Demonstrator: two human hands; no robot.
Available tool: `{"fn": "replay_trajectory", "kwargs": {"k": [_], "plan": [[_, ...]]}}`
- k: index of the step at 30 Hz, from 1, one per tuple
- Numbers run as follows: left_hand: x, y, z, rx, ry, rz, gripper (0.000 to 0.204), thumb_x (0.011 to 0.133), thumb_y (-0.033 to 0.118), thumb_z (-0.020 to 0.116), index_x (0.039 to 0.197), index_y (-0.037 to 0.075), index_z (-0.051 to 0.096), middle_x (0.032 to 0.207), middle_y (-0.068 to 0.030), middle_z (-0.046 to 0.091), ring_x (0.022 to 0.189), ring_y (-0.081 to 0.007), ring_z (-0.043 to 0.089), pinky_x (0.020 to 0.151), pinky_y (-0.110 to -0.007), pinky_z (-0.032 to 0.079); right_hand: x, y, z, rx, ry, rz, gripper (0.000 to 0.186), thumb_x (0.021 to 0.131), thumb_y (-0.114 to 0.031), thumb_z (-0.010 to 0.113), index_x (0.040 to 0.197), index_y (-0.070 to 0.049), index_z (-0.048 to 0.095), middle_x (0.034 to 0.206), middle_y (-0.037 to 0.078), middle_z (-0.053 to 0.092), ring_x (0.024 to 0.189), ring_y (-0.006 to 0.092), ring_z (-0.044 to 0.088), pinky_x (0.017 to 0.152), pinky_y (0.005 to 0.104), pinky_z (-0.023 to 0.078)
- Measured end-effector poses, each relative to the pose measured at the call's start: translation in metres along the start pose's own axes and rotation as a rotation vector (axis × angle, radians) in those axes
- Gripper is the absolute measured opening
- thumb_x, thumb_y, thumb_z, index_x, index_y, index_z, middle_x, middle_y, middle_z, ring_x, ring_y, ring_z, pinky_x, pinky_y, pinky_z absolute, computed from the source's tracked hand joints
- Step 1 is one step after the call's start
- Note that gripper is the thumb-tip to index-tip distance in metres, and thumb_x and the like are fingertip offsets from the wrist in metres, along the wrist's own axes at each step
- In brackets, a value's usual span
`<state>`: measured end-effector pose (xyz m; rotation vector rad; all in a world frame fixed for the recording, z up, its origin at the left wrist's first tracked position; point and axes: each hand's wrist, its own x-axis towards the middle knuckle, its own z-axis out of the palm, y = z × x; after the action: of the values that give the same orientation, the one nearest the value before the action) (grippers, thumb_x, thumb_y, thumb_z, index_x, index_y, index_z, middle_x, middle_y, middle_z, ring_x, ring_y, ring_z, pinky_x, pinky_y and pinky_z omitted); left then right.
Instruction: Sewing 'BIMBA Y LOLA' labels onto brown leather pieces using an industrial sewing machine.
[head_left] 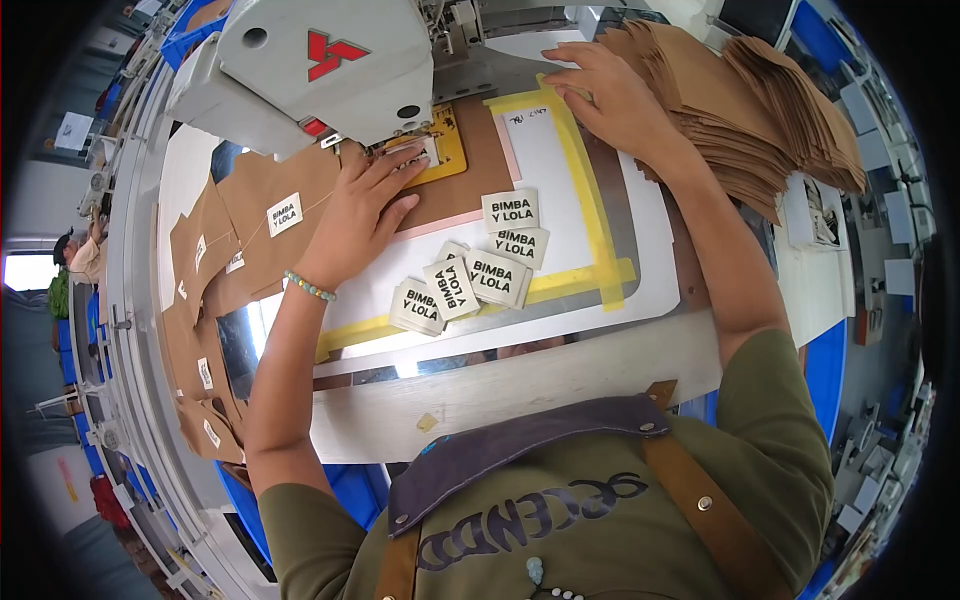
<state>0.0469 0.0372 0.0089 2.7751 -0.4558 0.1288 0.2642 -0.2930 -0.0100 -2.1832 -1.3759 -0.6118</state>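
My left hand (362,215) lies with its fingers stretched out over a brown panel (475,185). Its fingertips reach a yellow plate (452,150) with a white label in its opening, right under the head of a sewing machine (320,60). My right hand (610,95) is open above the far right corner of a white board edged with yellow tape (585,190), its fingers apart and apparently holding nothing. Several small white printed labels (497,277) lie in loose piles on the board, nearer to me than the panel.
Thick stacks of brown pieces (720,100) fill the back right. On the left, brown panels bearing white labels (284,213) hang together by threads. A white box (815,212) stands at the right, and blue bins (825,370) show below the table edge. Farther left, another person (85,250) is visible.
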Motion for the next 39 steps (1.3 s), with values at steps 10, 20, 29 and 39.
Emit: {"fn": "replay_trajectory", "kwargs": {"k": [10,20,29,39], "plan": [[0.006,-0.003,-0.003,-0.049,-0.019,0.013,0.046,0.107,0.015,0.064,0.152,0.008,0.067,0.164,-0.0089,0.058,0.154,-0.0376,0.046,0.131,-0.047,0.034,-0.002,-0.002,0.006,0.064,-0.062,0.008,0.022,0.101,-0.011,0.068,0.115,-0.004,0.083,0.143,0.012,0.071,0.138,0.0339,0.06,0.114,0.0455,0.051],[0.008,-0.007,-0.005,-0.072,-0.023,0.039,0.04,0.105,0.013,0.067,0.144,0.003,0.071,0.16,-0.0104,0.062,0.156,-0.0367,0.046,0.129,-0.048,0.036,-0.001,-0.001,0.004,0.132,-0.137,0.077,0.024,0.101,-0.007,0.066,0.12,-0.002,0.081,0.149,0.012,0.068,0.145,0.0341,0.056,0.119,0.0456,0.047],[0.014,-0.011,-0.003,-0.056,-0.005,-0.015,0.039,0.106,0.013,0.067,0.143,0.003,0.069,0.155,-0.0131,0.066,0.142,-0.0358,0.06,0.119,-0.045,0.043,-0.002,-0.001,0.007,0.117,-0.084,0.045,0.021,0.101,-0.008,0.068,0.116,-0.004,0.082,0.143,0.009,0.071,0.138,0.0312,0.06,0.113,0.0441,0.052],[0.019,-0.026,0.002,-0.156,0.027,-0.146,0.037,0.11,0.015,0.061,0.144,0.004,0.068,0.12,-0.0251,0.072,0.107,-0.0393,0.064,0.094,-0.042,0.05,-0.004,-0.004,0.009,0.147,-0.097,0.07,0.023,0.101,-0.007,0.07,0.121,-0.004,0.082,0.147,0.008,0.07,0.14,0.0298,0.061,0.114,0.0418,0.052]]}}
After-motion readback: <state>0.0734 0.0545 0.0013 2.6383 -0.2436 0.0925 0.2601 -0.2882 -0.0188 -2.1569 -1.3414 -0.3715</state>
